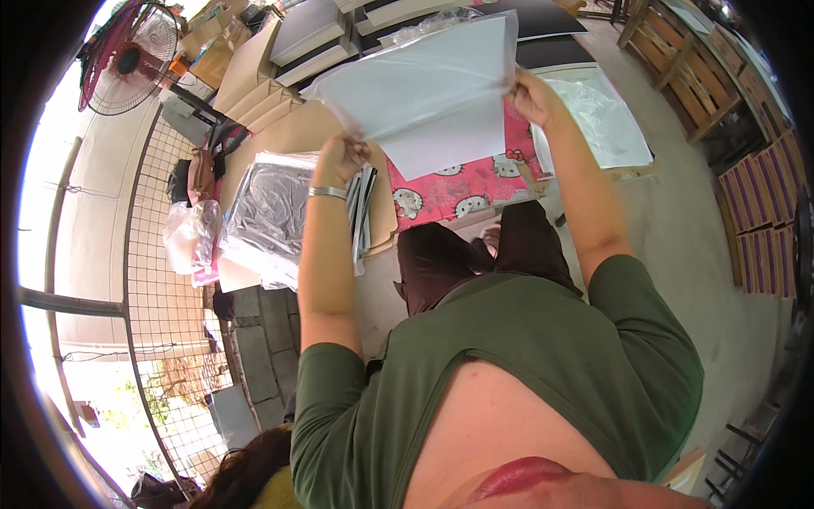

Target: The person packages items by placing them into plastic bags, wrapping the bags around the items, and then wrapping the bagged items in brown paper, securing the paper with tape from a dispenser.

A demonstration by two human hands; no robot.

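A clear plastic bag [415, 81] is stretched between my two hands above the table, and a pale board or sheet [449, 148] shows through it and below its near edge. My left hand [343, 157] pinches the bag's near left corner. At the right edge, my right hand [532, 97] grips the bag with the fingers closed. Plastic-wrapped dark sheets [270, 204] lie in a stack beside my left forearm. To the right of my right hand, clear plastic [585, 110] covers a pile of white sheets. The table carries a pink printed cover [475, 188].
Grey-and-black board stacks [314, 34] and folded brown cardboard [250, 85] stand at the back. A fan [127, 59] and wire mesh [161, 280] are on the left. Wooden crates [687, 64] and stacked boxes [767, 204] line the right. Another person's hair [250, 471] shows lower left.
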